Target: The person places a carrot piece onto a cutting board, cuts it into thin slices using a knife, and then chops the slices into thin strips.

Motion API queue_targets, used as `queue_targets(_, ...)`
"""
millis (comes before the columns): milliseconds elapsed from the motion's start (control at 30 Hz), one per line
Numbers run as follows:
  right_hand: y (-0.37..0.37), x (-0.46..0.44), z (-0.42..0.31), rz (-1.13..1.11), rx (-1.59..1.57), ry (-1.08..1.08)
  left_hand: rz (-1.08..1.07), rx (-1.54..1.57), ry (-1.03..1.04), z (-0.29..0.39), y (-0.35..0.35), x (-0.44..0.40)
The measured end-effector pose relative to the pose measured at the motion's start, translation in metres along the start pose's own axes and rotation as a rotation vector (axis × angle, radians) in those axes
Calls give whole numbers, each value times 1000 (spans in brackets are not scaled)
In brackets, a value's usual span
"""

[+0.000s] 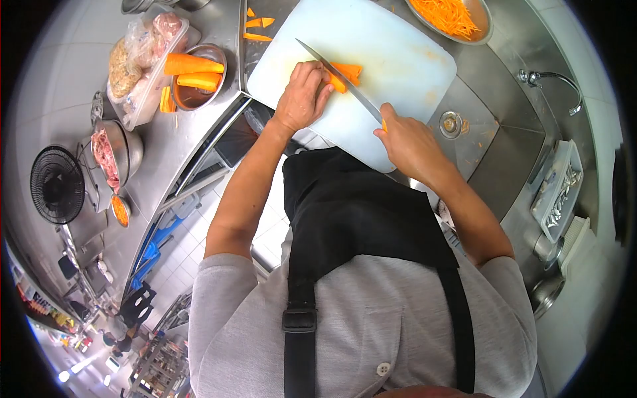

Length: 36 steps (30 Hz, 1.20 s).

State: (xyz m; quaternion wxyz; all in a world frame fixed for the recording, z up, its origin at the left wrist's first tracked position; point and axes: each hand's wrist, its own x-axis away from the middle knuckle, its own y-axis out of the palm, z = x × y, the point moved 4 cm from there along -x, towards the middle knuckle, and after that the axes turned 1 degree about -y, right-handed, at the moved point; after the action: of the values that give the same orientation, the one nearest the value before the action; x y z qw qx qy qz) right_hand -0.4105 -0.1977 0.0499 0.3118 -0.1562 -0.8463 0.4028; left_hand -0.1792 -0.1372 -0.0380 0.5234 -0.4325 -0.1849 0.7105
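Head view: right hand [406, 140] closed round handle of knife [363, 101]; blade slants far-left to near-right across carrot [349, 70] on board [398, 50]. Carrot just right of left hand [302, 96], the nearer; fingers curled, pinch or rest: cannot tell.

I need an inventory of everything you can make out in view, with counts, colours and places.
cutting board: 1, white, beneath the hands
knife: 1, silver blade, over the board
carrot pieces: several, orange, at the blade
carrot scraps: a few, orange, beyond the board's left edge
shredded carrot: 1 heap, orange, in a bowl, top right
metal bowl: 1, silver, left counter, holding carrots
clear tub: 1, bagged food inside, left
pot: 1, silver, left, containing raw meat
fan: 1, black, far left
tap: 1, silver, right
background, lower left: too small to itemise
apron: 1, black, on the person
left hand: 1, bare, at the carrot pieces
right hand: 1, bare, gripping the knife
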Motion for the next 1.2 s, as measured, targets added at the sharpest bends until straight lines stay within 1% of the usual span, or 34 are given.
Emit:
queue_targets(267,7,-12,-4,-31,16,19,-2,27,-29,-2,1,0)
queue_targets(367,44,-42,14,62,0,-52,-3,29,-13,0,-1,-1)
queue_targets(400,47,-44,14,54,-6,-49,4,22,-3,0,-1,-1)
queue_targets(467,46,-51,15,47,-13,-45,23,3,23,-1,-1,0)
queue_targets(567,46,-51,15,69,-15,-56,28,45,-56,-1,1,1)
queue_targets(667,40,-49,9,-7,-10,-11,31,-7,4,2,1,0)
queue_targets(767,42,-48,13,14,13,-5,34,0,18,-1,2,0)
queue_targets(867,24,-39,3,191,-66,-25,23,4,3,1,0,-1)
queue_targets(967,18,-45,2,184,-166,-163,21,7,-5,0,0,-1)
queue_targets(1067,29,-59,16,144,-209,-89,19,5,-17,-3,3,0)
queue_targets(1200,26,-45,12,158,-171,-77,2,16,-37,-2,2,1)
